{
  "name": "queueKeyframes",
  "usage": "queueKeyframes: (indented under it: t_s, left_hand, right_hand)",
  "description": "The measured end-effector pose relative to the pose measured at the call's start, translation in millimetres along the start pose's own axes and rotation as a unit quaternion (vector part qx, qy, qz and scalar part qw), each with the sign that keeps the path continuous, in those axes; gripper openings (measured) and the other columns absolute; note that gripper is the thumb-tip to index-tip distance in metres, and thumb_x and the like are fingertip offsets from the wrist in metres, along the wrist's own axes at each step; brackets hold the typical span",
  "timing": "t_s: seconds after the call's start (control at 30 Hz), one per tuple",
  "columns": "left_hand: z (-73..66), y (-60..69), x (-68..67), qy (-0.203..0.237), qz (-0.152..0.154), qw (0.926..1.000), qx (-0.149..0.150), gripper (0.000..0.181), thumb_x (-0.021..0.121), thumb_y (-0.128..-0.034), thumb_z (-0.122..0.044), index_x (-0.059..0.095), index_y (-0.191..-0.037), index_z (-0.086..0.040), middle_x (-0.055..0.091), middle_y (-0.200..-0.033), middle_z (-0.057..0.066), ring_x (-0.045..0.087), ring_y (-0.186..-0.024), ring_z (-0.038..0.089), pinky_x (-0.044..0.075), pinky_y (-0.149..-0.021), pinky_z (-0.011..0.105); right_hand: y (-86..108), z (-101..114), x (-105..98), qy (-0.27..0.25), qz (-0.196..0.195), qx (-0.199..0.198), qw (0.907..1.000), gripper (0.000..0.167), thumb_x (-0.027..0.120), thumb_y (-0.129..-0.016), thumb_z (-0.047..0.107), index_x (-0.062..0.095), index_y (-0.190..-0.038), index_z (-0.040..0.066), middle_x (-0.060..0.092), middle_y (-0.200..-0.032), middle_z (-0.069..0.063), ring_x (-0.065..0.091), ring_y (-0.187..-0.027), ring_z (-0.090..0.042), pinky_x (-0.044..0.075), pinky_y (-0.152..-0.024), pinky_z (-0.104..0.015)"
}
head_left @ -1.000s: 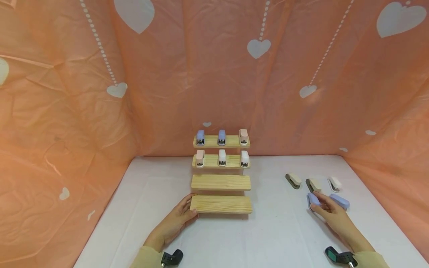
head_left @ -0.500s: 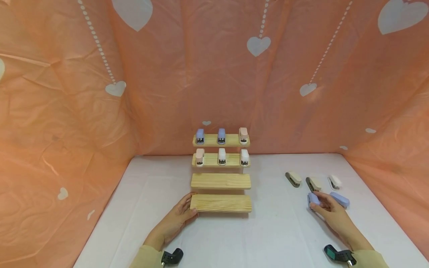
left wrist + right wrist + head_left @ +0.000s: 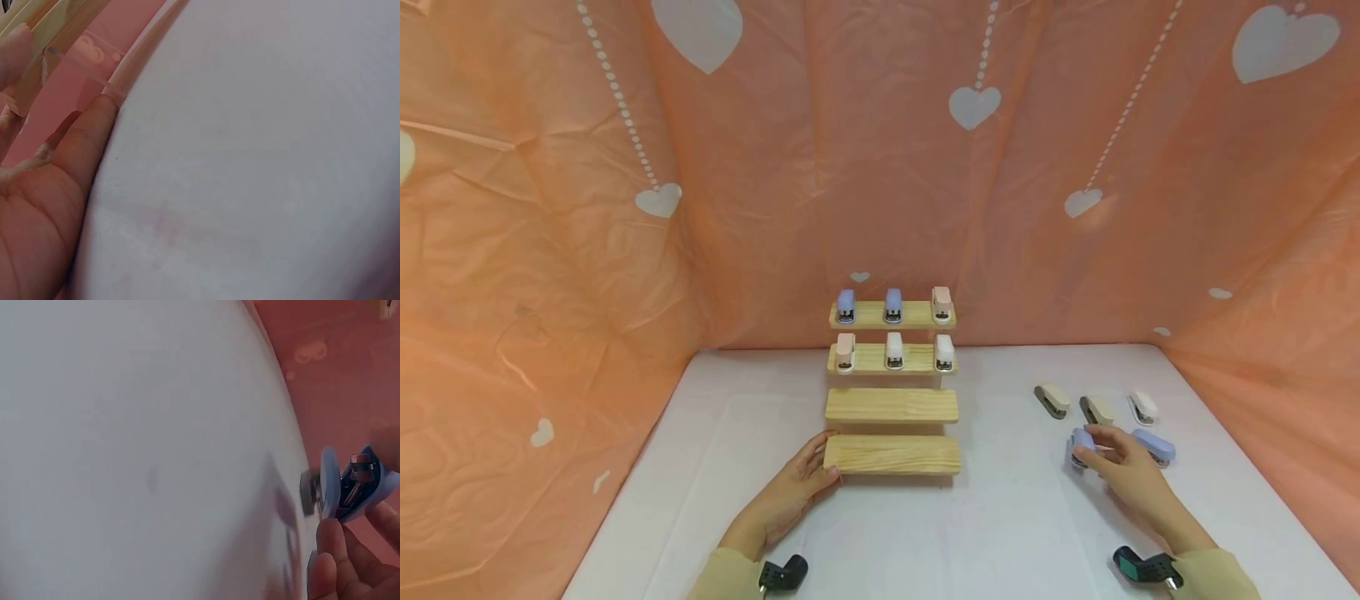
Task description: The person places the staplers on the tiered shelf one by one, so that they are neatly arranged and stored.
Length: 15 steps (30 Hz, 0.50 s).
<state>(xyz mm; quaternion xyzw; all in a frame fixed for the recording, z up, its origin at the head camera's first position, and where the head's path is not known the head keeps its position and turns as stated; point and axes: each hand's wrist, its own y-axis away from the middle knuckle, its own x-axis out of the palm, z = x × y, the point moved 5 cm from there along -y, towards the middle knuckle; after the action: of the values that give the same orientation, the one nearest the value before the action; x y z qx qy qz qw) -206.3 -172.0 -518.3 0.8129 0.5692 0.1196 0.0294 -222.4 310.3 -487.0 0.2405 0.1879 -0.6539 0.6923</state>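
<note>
My right hand (image 3: 1126, 468) pinches a blue mini stapler (image 3: 1080, 444) between thumb and fingers, right of centre. In the right wrist view that stapler (image 3: 330, 478) shows its splayed mouth and metal parts, held off the white surface. With thumb and fingers, my left hand (image 3: 786, 498) grips the left end of the lowest step of a stepped wooden display rack (image 3: 891, 406). Thumb and fingers lie about the board end (image 3: 28, 90) in the left wrist view. The top step bears two blue staplers and a pink stapler (image 3: 942, 305); the second bears a pink and two white ones.
Beyond my right hand lie a cream stapler (image 3: 1054, 398), another cream stapler (image 3: 1099, 408), a white stapler (image 3: 1143, 407) and a blue stapler (image 3: 1154, 446). The white tabletop (image 3: 1000, 517) meets an orange curtain (image 3: 895, 192) with hearts behind and at the sides.
My right hand has lifted the blue stapler and shifted it slightly left, away from the cream stapler behind. My left hand keeps its place on the rack.
</note>
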Motion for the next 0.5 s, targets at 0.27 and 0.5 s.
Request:
queueKeyframes:
  t_s: [0.27, 0.5]
  left_hand:
    - [2.0, -1.4, -0.9, 0.002, 0.002, 1.0, 0.003, 0.076, 0.062, -0.0944, -0.019, 0.016, -0.155, -0.014, 0.019, -0.156, 0.024, 0.025, -0.141, 0.036, 0.039, -0.107, 0.032]
    - [1.9, -1.7, -1.1, 0.007, 0.004, 1.0, 0.002, 0.078, 0.063, -0.0939, -0.02, 0.015, -0.155, -0.013, 0.017, -0.156, 0.024, 0.024, -0.141, 0.037, 0.04, -0.106, 0.032]
  right_hand:
    - [-3.5, 42, 15, -0.019, -0.008, -0.088, 0.9959, 0.057, 0.067, -0.092, 0.035, 0.047, -0.138, 0.007, 0.055, -0.129, -0.018, 0.062, -0.096, -0.018, 0.053, -0.073, -0.026]
    - [-8.0, 81, 33, -0.047, 0.002, -0.129, 0.9905, 0.056, 0.07, -0.09, 0.031, 0.049, -0.136, 0.008, 0.054, -0.129, -0.016, 0.06, -0.097, -0.021, 0.054, -0.076, -0.024]
